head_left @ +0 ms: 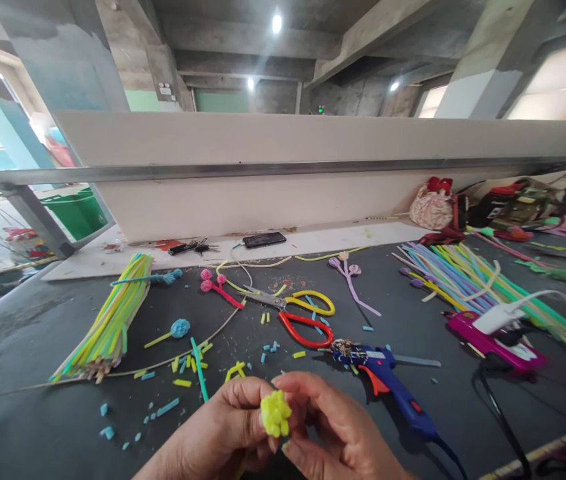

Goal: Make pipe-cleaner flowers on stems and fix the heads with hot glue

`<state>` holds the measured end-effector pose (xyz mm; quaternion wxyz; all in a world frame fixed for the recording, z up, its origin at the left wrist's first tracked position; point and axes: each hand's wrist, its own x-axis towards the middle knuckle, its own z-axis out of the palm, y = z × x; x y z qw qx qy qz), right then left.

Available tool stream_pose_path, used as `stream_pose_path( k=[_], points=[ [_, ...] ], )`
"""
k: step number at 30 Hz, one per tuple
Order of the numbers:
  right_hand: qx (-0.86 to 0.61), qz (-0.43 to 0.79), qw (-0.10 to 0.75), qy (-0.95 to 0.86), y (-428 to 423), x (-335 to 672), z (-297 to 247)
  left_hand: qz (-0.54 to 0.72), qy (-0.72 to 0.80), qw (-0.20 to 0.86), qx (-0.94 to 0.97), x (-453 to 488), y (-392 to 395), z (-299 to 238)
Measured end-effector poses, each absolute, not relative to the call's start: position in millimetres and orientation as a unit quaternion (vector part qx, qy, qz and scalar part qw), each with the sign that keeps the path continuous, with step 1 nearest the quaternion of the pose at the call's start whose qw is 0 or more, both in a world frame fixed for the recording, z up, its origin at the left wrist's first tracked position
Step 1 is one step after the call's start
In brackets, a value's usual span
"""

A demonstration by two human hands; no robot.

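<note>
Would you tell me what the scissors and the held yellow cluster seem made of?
Scissors: blades likely metal, from their grey sheen; handles probably glossy plastic, being smooth and brightly coloured. Yellow cluster: perhaps matte chenille, judging by its soft, bumpy surface.

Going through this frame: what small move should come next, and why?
Perhaps the right hand should gently press the yellow cluster: its lobes look uneven, the left hand holds it, and the right hand's fingers curl close beside it.
</note>
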<state>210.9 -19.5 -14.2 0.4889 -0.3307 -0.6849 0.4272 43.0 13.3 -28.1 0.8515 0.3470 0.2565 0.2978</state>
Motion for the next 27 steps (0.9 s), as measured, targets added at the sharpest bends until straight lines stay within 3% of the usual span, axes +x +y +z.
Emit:
stream_pose_path(
  k=[6,27],
  points=[
    [-0.313,0.364,0.468,-0.742,-15,216,-11,0.276,0.261,0.85,0.364,43,15,-33],
    [-0.37,0.488,0.458,-0.645,-23,210,-14,0.331,0.265,0.841,0.336,42,10,-26]
  ],
)
